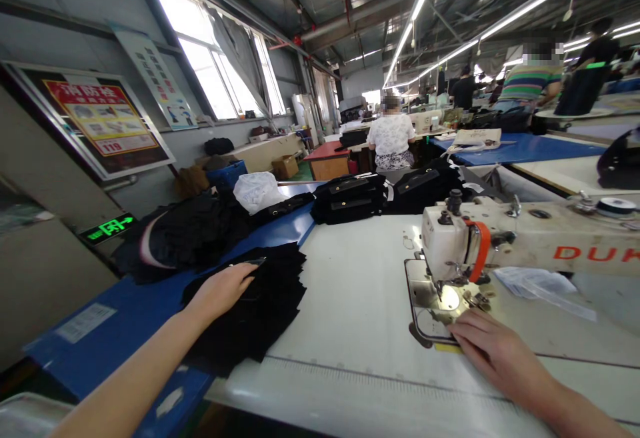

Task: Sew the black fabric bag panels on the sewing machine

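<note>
My left hand (227, 289) lies over a stack of black fabric pieces (270, 305) on the left of the sewing table. Its thumb and fingers are closed at the top piece, which has a dark shiny strip (253, 265). My right hand (485, 341) rests at the front edge of the sewing machine's needle plate (425, 308), fingers together and curled. Whatever its fingertips hold, if anything, is hidden. The white sewing machine (455, 238) with an orange guard stands just beyond that hand, its lamp lit over the plate, and no fabric shows under the needle.
Bundles of black pieces (350, 198) lie at the table's back edge. A dark cloth heap (185, 238) and a white plastic bag (257, 191) sit to the left. White strips (543, 288) lie behind the machine's needle area. A co-worker (391, 131) sits ahead.
</note>
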Motion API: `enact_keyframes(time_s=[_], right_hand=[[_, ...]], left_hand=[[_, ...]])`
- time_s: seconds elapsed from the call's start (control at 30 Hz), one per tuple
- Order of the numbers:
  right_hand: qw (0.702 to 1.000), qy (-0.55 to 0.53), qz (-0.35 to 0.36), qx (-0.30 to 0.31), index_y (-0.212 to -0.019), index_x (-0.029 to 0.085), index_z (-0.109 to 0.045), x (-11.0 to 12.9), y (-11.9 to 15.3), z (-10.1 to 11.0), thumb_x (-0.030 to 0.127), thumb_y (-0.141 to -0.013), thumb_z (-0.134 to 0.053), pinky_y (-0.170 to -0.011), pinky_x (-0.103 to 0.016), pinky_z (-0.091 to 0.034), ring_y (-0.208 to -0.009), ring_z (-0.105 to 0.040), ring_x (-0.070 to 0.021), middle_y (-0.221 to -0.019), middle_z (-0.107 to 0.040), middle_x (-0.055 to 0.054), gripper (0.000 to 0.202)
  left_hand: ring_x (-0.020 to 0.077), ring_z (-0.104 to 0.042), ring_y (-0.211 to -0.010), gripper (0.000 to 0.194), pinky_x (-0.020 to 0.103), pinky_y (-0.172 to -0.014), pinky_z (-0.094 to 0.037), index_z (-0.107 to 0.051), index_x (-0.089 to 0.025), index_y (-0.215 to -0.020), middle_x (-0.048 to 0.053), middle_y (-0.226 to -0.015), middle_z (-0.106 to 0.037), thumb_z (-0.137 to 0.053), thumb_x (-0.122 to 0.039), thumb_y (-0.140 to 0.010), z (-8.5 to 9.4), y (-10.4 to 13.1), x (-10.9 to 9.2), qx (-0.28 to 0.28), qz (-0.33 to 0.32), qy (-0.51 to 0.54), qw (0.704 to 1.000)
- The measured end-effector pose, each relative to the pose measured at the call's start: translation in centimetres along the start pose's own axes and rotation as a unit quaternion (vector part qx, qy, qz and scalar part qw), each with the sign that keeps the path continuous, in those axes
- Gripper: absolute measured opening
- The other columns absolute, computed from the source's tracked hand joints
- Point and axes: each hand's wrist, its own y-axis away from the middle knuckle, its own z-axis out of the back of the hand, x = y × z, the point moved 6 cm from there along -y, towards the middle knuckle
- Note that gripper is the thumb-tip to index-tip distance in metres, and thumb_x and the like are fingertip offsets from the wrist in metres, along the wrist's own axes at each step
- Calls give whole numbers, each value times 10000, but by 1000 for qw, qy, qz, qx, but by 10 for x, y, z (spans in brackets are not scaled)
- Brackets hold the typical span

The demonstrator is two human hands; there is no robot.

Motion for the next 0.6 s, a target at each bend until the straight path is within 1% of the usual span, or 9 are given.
enact_keyframes(time_s=[0.1,0.17,0.27,0.37,0.43,0.5,0.53,0.57,0.6], right_hand=[[1000,-2,3,-2,-983,202,-656,1,0,1,211,-959,-437,-765,-305,-524,-850,-612,-190,-905,-654,-72,221],[1000,0,2,-1,-972,202,-654,2,-1,1,207,-961,-431,-771,-312,-520,-851,-609,-192,-906,-652,-72,223],[1000,4,1,3,-972,205,-654,2,0,0,202,-961,-429,-775,-315,-514,-851,-605,-192,-900,-648,-69,225],[1000,6,-3,8,-961,207,-654,0,0,-2,200,-960,-423,-777,-319,-508,-855,-600,-195,-896,-643,-70,230],[1000,5,-6,9,-940,206,-653,-1,0,-3,201,-963,-415,-781,-321,-502,-859,-595,-196,-898,-640,-72,239],[1000,3,-10,11,-928,201,-654,-1,0,-3,199,-967,-407,-779,-321,-495,-858,-590,-195,-896,-637,-73,250],[1000,2,-12,11,-926,197,-655,-1,-1,-3,195,-967,-405,-778,-321,-492,-857,-587,-194,-893,-636,-73,254],[1000,1,-13,9,-931,193,-658,0,-2,-2,189,-966,-404,-779,-321,-489,-857,-583,-195,-890,-636,-74,256],[1000,2,-15,6,-936,188,-661,2,-3,0,181,-965,-403,-778,-321,-486,-854,-580,-195,-882,-636,-74,259]], left_hand=[[236,-685,-969,353,286,-892,-494,-725,-231,-905,42,-1018,-750,-457,-416,-768,8,-7,10,-5,27,19,999],[236,-700,-889,298,271,-812,-518,-716,-230,-815,38,-925,-762,-487,-409,-752,19,-12,16,-30,65,21,997],[262,-695,-777,312,314,-698,-529,-684,-178,-812,86,-821,-744,-434,-365,-799,47,-15,22,-114,150,3,982],[303,-673,-806,431,395,-700,-518,-624,-76,-1019,166,-898,-708,-312,-347,-897,86,-10,15,-230,215,-26,949],[306,-655,-895,475,425,-776,-505,-557,-51,-1147,190,-1005,-681,-264,-365,-945,108,-6,-3,-296,199,-40,933],[284,-645,-951,459,412,-845,-491,-552,-77,-1172,169,-1050,-674,-283,-384,-963,117,-4,-31,-328,137,-47,933],[267,-647,-963,430,391,-871,-487,-578,-103,-1144,145,-1049,-682,-324,-395,-958,113,-3,-48,-328,97,-46,938],[253,-652,-968,390,372,-893,-486,-607,-126,-1108,122,-1044,-693,-372,-391,-945,105,-2,-68,-319,48,-45,945],[238,-658,-973,342,354,-907,-486,-630,-146,-1079,102,-1044,-703,-409,-362,-931,90,0,-91,-299,-10,-45,953]])
